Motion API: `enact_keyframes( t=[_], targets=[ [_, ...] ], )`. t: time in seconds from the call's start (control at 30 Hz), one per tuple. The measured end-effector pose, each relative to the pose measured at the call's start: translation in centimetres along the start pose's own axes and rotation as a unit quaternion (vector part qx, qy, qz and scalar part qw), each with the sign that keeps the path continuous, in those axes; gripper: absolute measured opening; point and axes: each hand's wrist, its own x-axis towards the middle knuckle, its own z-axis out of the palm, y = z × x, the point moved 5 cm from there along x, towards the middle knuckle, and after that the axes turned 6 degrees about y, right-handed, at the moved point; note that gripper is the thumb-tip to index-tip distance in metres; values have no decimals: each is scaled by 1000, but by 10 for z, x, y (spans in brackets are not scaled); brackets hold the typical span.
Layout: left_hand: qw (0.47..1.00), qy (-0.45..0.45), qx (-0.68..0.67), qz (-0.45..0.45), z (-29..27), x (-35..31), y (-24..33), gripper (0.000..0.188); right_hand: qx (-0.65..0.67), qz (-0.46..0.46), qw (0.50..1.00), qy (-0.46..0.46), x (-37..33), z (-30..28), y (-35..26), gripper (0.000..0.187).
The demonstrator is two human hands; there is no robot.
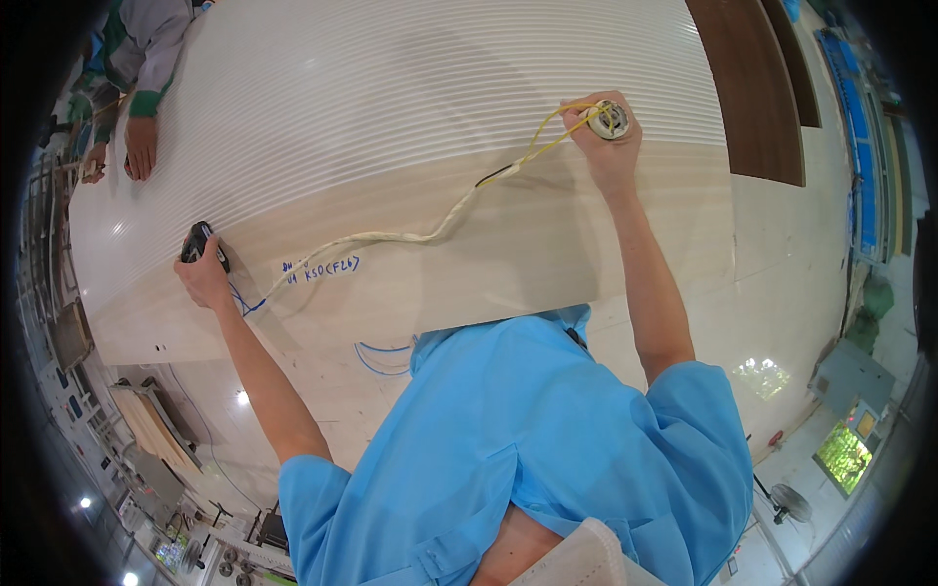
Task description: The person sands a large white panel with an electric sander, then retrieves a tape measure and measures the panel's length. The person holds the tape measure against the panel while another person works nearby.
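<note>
My left hand [205, 278] grips a small black device [198, 241] pressed against a large pale ribbed panel [410, 88], at the line where its ribs meet a smooth wood-grain band. My right hand [608, 146] holds a small round white fitting [612, 119] against the same line farther right. A sheathed cable [391, 237] with yellow and black wires runs along the panel between the two hands, and blue wires [244, 303] hang near the left hand. My blue short-sleeved shirt [528, 439] fills the lower middle.
Another person's hands [137, 146] in a grey and green sleeve rest on the panel's far left corner. A dark brown board [752, 88] lies at the upper right. Machines and a fan [787, 503] stand on the shiny floor around the panel.
</note>
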Motion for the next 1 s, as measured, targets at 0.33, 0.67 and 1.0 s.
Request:
enact_keyframes(
  t=[0.33,0.67,1.0],
  targets=[
    [1000,-5,-1,-2,11,7,-11,94,34,-3,999,21,13,0,-11,15],
    [1000,-11,-8,-11,6,3,-10,94,63,12,997,43,9,7,8,18],
    [1000,-10,7,-10,9,5,-9,95,57,-4,998,17,22,3,0,17]
  ],
)
